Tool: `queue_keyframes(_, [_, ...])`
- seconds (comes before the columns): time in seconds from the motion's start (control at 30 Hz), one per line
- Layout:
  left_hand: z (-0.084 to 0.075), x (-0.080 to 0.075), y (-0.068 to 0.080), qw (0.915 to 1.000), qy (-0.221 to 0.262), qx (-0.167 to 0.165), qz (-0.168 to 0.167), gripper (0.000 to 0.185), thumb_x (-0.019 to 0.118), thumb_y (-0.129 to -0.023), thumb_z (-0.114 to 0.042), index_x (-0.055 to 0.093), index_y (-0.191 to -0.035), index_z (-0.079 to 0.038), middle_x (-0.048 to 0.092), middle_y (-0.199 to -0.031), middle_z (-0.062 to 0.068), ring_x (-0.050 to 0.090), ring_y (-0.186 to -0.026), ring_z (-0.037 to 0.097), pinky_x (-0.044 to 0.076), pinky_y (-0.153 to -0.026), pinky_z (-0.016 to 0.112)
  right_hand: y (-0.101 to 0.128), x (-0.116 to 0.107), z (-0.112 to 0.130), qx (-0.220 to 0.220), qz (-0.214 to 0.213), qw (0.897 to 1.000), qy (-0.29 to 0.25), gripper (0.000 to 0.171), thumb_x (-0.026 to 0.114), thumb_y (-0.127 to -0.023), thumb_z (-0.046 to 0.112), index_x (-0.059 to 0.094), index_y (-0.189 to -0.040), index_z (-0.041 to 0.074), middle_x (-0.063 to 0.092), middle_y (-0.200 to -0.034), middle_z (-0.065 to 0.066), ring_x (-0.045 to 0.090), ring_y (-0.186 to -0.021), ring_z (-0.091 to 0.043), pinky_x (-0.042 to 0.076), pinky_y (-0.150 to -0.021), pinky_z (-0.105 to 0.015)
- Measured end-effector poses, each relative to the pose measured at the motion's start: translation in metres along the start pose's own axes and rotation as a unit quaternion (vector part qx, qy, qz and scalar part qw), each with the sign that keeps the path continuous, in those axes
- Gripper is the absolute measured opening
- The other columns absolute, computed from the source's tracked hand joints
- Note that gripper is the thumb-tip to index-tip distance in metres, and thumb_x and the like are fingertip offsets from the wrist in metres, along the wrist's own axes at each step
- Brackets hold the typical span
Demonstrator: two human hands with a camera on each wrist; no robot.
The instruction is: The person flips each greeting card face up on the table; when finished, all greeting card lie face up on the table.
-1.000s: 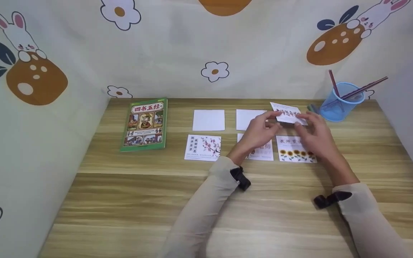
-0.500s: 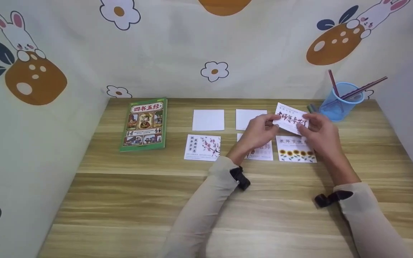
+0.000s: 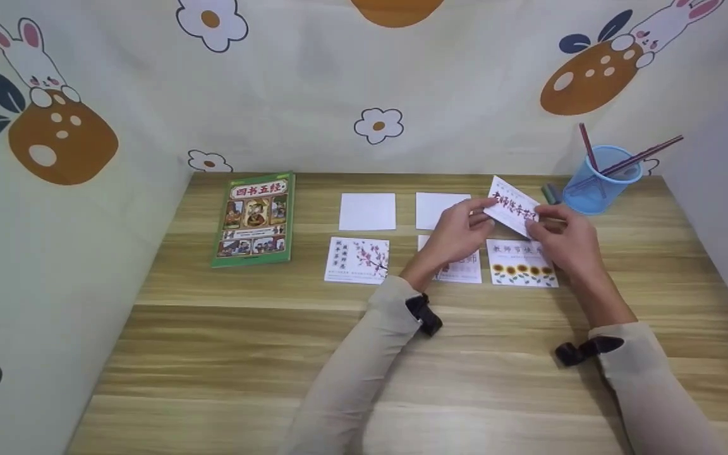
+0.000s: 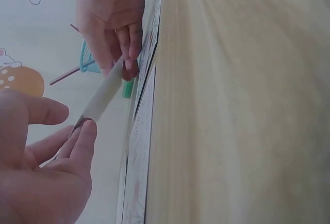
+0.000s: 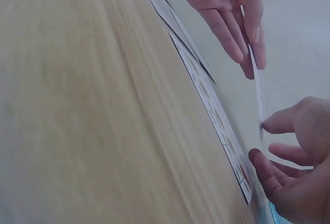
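- Head view: wooden table (image 3: 339, 354), cartoon-print cloth walls, green book (image 3: 255, 218), blue pen cup (image 3: 598, 180).
- Left hand (image 3: 459, 234) and right hand (image 3: 563, 237) each pinch an end of the lettered card (image 3: 514, 206), tilted above the sunflower card (image 3: 522, 264).

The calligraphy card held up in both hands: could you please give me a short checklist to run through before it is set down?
1. Left hand pinches the calligraphy card at its left edge: ok.
2. Right hand pinches its right edge: ok.
3. Card lifted off the table, tilted, printed side up: ok.
4. Bare spot free behind the sunflower card, beside the two blank cards: ok, as far as the head view shows.
5. Blue cup and the green thing beside it clear of that spot: cannot tell, they stand close.
6. Card unbent: cannot tell.
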State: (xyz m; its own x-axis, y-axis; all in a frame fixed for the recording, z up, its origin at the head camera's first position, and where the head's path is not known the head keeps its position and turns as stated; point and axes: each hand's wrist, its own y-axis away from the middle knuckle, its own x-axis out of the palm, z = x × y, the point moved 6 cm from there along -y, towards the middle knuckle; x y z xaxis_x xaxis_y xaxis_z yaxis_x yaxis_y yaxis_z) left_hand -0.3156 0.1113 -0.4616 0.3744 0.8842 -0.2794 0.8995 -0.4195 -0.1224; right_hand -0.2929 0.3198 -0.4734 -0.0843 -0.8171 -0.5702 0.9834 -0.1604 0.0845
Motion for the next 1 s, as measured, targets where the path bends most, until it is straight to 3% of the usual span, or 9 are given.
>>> queue_keyframes(0.07, [-0.001,0.001,0.000,0.9998,-0.018,0.006,0.007,0.046,0.061,-0.096,-0.007,0.054,-0.142,-0.006,0.055,-0.147,0.006,0.062,-0.125,0.011,0.047,-0.096,0.009,0.000,-0.001,-0.001,-0.001,-0.007,1.000,-0.001,0.054,0.070,-0.093,0.040,0.058,-0.138,0.013,0.063,-0.131,-0.016,0.063,-0.121,-0.026,0.049,-0.079,-0.009])
queue_keyframes(0.17, [-0.003,0.002,0.001,0.9957,-0.089,0.021,0.013,0.046,0.060,-0.097,-0.009,0.054,-0.142,-0.005,0.057,-0.144,0.008,0.062,-0.122,0.011,0.047,-0.097,0.010,-0.001,-0.004,-0.001,-0.008,-0.017,1.000,0.001,0.053,0.071,-0.093,0.036,0.059,-0.138,0.013,0.065,-0.129,-0.018,0.064,-0.118,-0.025,0.050,-0.078,-0.007])
queue_keyframes(0.27, [-0.004,0.003,0.002,0.9838,-0.176,0.026,0.021,0.044,0.059,-0.097,-0.014,0.057,-0.141,-0.006,0.055,-0.143,0.008,0.056,-0.126,0.012,0.044,-0.105,0.016,-0.002,-0.006,0.000,-0.020,-0.024,0.999,0.009,0.051,0.071,-0.093,0.030,0.059,-0.139,0.010,0.065,-0.130,-0.019,0.064,-0.118,-0.028,0.053,-0.083,-0.012])
queue_keyframes(0.4, [-0.001,0.008,0.003,0.9665,-0.252,0.015,0.048,0.044,0.058,-0.099,-0.022,0.057,-0.141,-0.009,0.048,-0.148,0.008,0.042,-0.140,0.015,0.033,-0.117,0.021,-0.002,-0.008,0.001,-0.036,-0.035,0.998,0.026,0.047,0.068,-0.095,0.023,0.059,-0.138,0.008,0.063,-0.132,-0.019,0.064,-0.118,-0.030,0.054,-0.097,-0.030])
queue_keyframes(0.7, [0.003,0.015,0.009,0.9386,-0.328,0.012,0.106,0.044,0.058,-0.099,-0.030,0.060,-0.139,-0.011,0.050,-0.148,0.006,0.038,-0.142,0.024,0.029,-0.121,0.030,-0.004,-0.003,-0.001,-0.047,-0.007,0.998,0.036,0.050,0.058,-0.100,0.041,0.059,-0.138,0.009,0.051,-0.147,-0.017,0.046,-0.139,-0.033,0.036,-0.117,-0.052])
queue_keyframes(1.0, [0.001,0.019,0.012,0.9207,-0.371,0.006,0.120,0.044,0.058,-0.100,-0.035,0.061,-0.139,-0.015,0.047,-0.151,0.005,0.037,-0.143,0.025,0.028,-0.122,0.033,-0.004,0.006,0.002,-0.107,0.046,0.989,0.094,0.049,0.063,-0.098,0.032,0.061,-0.135,-0.001,0.041,-0.153,-0.026,0.031,-0.146,-0.047,0.023,-0.121,-0.061])
